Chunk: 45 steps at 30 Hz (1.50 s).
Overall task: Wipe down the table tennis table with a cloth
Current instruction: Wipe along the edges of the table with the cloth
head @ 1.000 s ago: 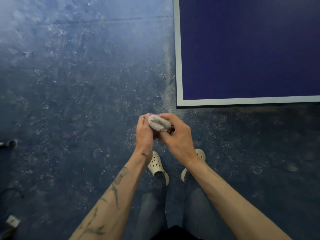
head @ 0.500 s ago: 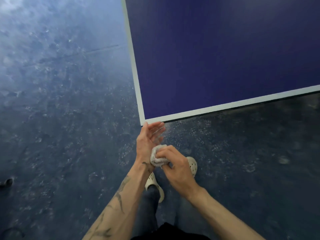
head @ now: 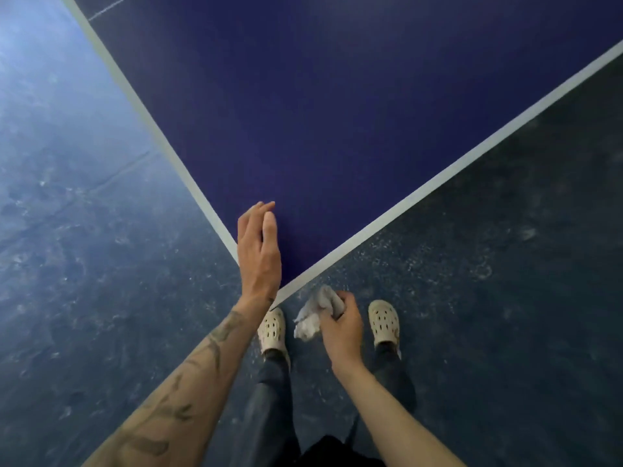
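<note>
Gripping the crumpled grey-white cloth (head: 312,318), the right hand (head: 340,326) is hanging just off the near corner of the dark blue, white-edged table (head: 337,129). The left hand (head: 259,251) is reaching over it, fingers straight, holding nothing. Cloth is looking soft, light, floppy: bunching it in the palm should suit.

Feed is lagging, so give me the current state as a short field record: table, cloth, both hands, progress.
table: dark blue top, white edge lines, near corner at the person
cloth: pale, crumpled, off the table, above the floor
left hand: open, fingers straight, over the table corner
right hand: grips the cloth
progress: cloth not yet on the table
</note>
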### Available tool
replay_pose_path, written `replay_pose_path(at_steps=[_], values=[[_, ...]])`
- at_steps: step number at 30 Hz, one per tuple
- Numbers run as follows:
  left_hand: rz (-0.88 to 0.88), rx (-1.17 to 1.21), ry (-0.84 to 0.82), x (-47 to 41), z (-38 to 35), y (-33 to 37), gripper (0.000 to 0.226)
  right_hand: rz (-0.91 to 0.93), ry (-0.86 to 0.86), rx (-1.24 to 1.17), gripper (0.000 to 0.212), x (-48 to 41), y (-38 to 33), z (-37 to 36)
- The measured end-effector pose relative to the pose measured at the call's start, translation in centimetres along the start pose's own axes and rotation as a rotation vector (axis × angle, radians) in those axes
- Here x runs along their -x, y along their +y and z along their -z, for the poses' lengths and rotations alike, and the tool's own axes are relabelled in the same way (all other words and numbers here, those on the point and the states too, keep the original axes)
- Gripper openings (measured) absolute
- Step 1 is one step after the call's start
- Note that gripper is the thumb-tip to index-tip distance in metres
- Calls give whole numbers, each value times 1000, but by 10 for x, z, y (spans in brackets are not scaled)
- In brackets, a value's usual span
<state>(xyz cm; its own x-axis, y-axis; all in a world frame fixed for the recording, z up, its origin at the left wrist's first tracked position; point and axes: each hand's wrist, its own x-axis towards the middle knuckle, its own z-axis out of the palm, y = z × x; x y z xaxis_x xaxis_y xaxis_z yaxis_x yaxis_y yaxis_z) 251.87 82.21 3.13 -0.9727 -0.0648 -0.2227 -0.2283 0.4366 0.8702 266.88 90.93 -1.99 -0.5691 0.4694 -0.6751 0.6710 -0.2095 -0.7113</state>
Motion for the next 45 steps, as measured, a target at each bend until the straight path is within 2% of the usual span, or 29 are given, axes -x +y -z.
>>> replay_pose_path(at_steps=[4,6,10,14,16,19,21,24,28,31,35,38,43,45], values=[[-312,-289,-322,-29,6,-18,51,-135,110,-287,27,21,-6,-51],[-473,-412,-414,-39,-1,-21,52,-140,127,-352,30,38,-9,-70],[-853,-614,-473,-54,-22,-23,47,-127,164,-409,27,46,-8,-88],[-1043,-713,-524,-65,-43,-19,47,-15,355,-368,27,10,-13,-73],[-1108,-727,-492,-70,-54,-16,43,1,380,-390,27,5,-17,-67],[-1141,-714,-423,-72,-75,-4,28,-61,268,-428,23,31,-7,-82],[-1145,-741,-366,-73,-91,7,22,-102,224,-481,29,49,-3,-95],[-1175,-779,-350,-78,-111,12,27,-94,304,-556,39,31,-15,-89],[-1248,-788,-300,-83,-119,6,27,-9,420,-615,27,-15,-32,-51],[-1245,-787,-305,-83,-120,7,28,-17,370,-549,17,-8,-20,-57],[-1209,-801,-341,-84,-121,12,28,-73,306,-540,16,17,-13,-72],[-1191,-824,-363,-84,-120,12,28,-30,304,-559,7,-18,-32,-42],[-1168,-850,-380,-83,-121,11,28,81,439,-496,7,-78,-68,17],[-1165,-863,-392,-83,-120,12,28,54,369,-494,13,-69,-61,14]])
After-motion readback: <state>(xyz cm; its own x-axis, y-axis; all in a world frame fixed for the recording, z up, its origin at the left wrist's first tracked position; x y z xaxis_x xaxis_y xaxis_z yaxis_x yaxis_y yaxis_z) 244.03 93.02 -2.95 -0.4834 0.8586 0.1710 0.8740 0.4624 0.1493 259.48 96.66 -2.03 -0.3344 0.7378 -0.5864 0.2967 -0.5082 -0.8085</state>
